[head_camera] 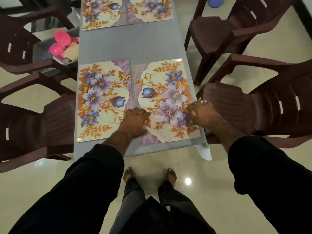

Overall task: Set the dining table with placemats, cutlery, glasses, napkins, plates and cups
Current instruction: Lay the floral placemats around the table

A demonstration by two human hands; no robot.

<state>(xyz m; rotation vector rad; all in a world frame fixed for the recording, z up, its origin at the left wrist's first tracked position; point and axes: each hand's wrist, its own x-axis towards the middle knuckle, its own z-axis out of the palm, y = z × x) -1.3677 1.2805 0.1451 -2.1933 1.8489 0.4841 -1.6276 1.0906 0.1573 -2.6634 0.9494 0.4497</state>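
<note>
Four floral placemats are down on the grey-clothed dining table: two at the top of the frame, the upper left placemat and the upper right placemat, and two at centre, the left-hand placemat and the right-hand placemat. Both hands are on that last one. The left hand presses on its lower left corner, fingers curled under so it looks like knuckles and fingertips bearing down. The right hand, ring on one finger, sits at the mat's right edge with fingers bent; whether it pinches the edge or only presses I cannot tell. It looks like a final nudge to square this mat beside its neighbour.

So the placemat stage appears all but finished. Everything else is still to come: no cutlery, glasses, napkins, plates or cups on the table yet. Supplies seem to wait at the upper left of the frame, where a clear bin on a chair holds pink plastic items and what look like folded tan napkins. Brown plastic chairs line both sides.
</note>
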